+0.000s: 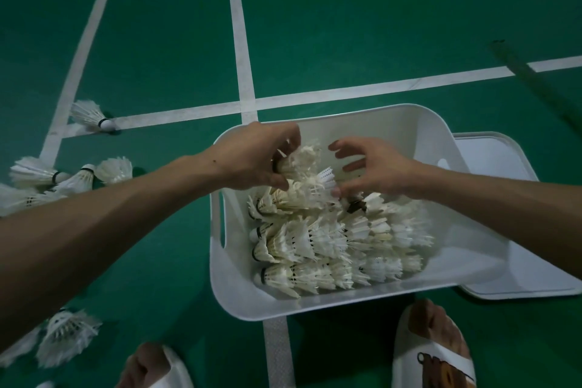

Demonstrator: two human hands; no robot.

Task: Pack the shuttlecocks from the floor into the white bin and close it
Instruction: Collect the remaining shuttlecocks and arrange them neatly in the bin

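The white bin stands on the green floor, holding rows of nested white shuttlecocks. Over the bin's far left part, my left hand grips a shuttlecock by its cork end, feathers pointing right. My right hand hovers beside it with fingers spread, its thumb touching the feathers of a nested stack lying on top of the pile. Loose shuttlecocks lie on the floor at left: one on the court line, a cluster at the left edge, more at the lower left.
The bin's white lid lies flat on the floor to the right, partly under the bin. My feet in white slippers are at the bottom edge. White court lines cross the floor, and a dark strip lies at the upper right.
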